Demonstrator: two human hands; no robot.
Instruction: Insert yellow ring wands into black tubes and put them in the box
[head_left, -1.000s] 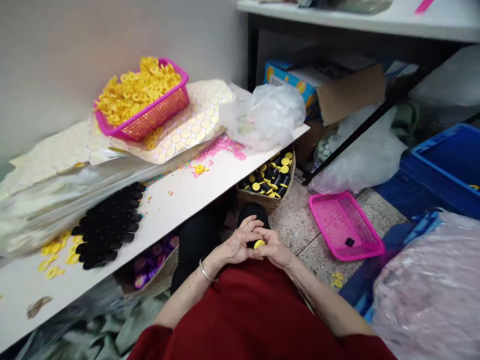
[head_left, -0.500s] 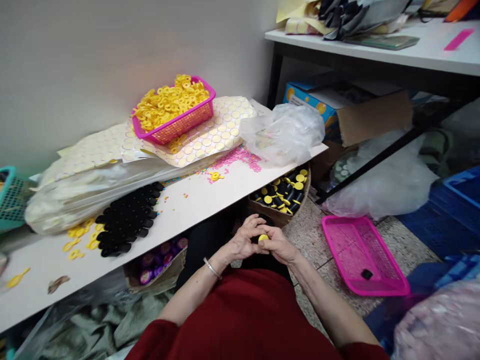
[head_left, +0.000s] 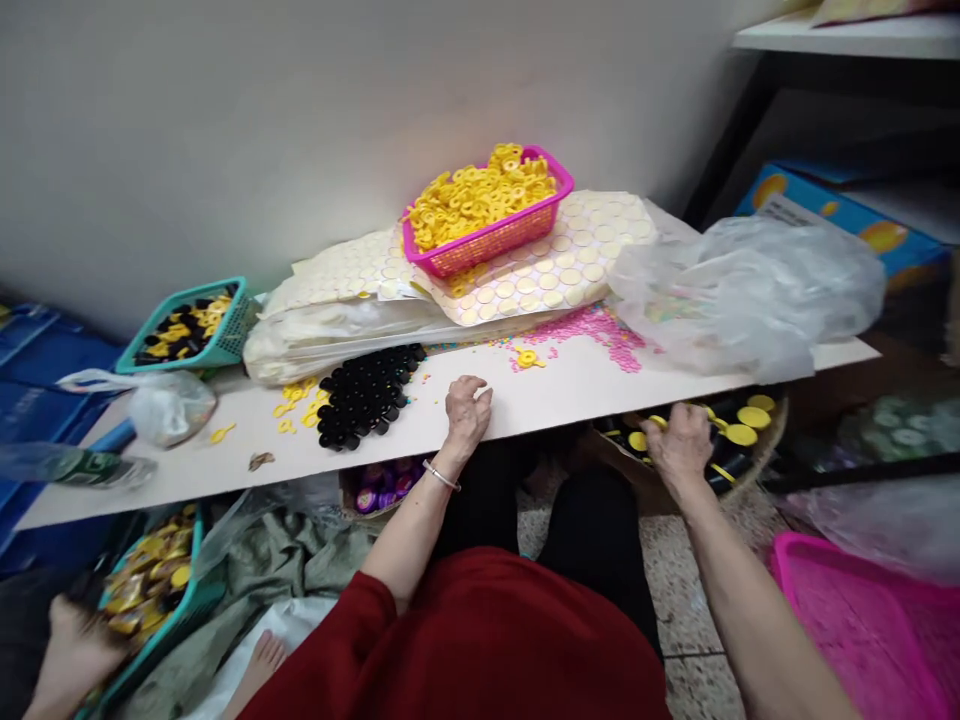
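My left hand [head_left: 466,412] hovers over the table's front edge, fingers loosely bent and apart, with nothing seen in it. To its left stands a close-packed group of small black containers [head_left: 367,395], open ends up. A yellow ring piece [head_left: 527,358] lies beyond the hand, to the right. My right hand [head_left: 682,445] is at the box [head_left: 637,480] below the table edge, over black containers with yellow caps [head_left: 741,435]. Its fingers point down among the caps, their tips partly hidden, so I cannot tell whether they grip one.
A pink basket [head_left: 495,240] of yellow rings rests on sticker sheets [head_left: 517,295]. Pink beads [head_left: 600,330] lie beside a clear plastic bag [head_left: 757,290]. A teal basket [head_left: 244,325] stands at left. Another person's hand [head_left: 82,640] is by a lower basket [head_left: 199,560].
My hands have parted: the left has moved up and left to the table, the right to the box. The yellow-capped piece no longer shows between them. The view has turned left.
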